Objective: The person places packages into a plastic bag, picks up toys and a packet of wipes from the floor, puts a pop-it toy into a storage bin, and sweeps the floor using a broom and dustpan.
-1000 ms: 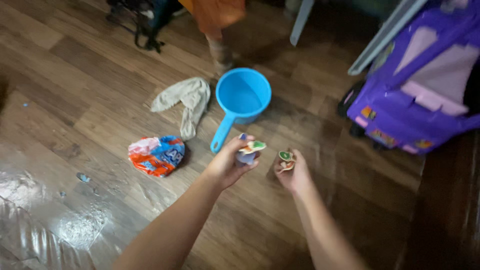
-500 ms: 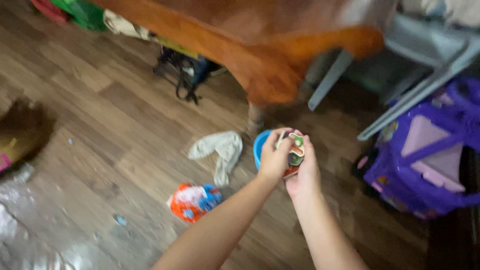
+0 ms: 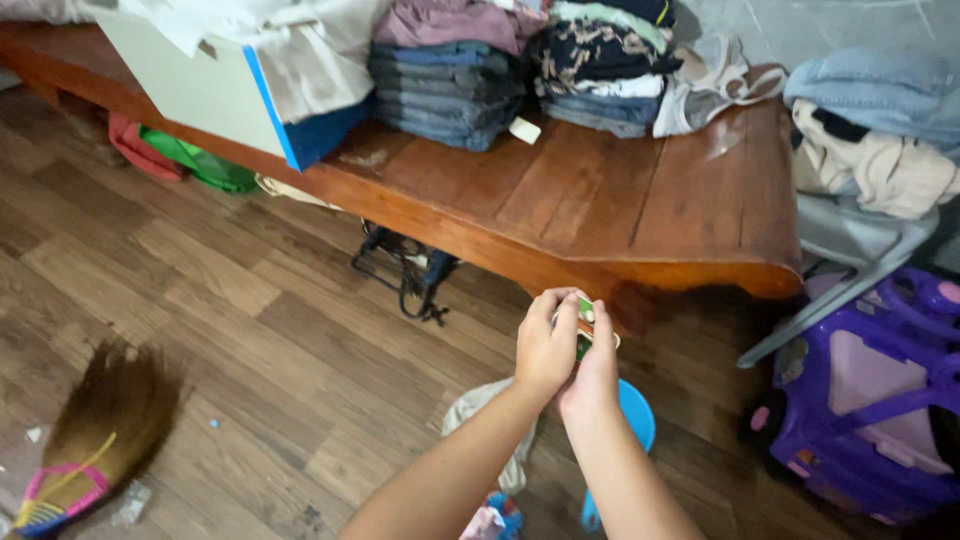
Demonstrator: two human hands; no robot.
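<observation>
My left hand (image 3: pixel 545 347) and my right hand (image 3: pixel 592 368) are pressed together in front of me, both closed around a small stack of flat colourful toy pieces (image 3: pixel 585 331) with green and red showing. The hands hover above the wooden floor, just in front of the edge of a low wooden table (image 3: pixel 640 215). Partly hidden under my right wrist is a blue plastic scoop (image 3: pixel 637 412).
Folded clothes (image 3: pixel 450 75) and a white and blue box (image 3: pixel 205 85) lie on the table. A purple toy car (image 3: pixel 870 400) stands at right, a grey chair (image 3: pixel 850 250) behind it. A beige cloth (image 3: pixel 475 410) lies under my arms. A broom (image 3: pixel 85 440) rests at left, black straps (image 3: pixel 405 270) under the table.
The view has tilted up from the floor to the table. My hands, apart a second ago with pieces in each, have come together and risen toward the table edge.
</observation>
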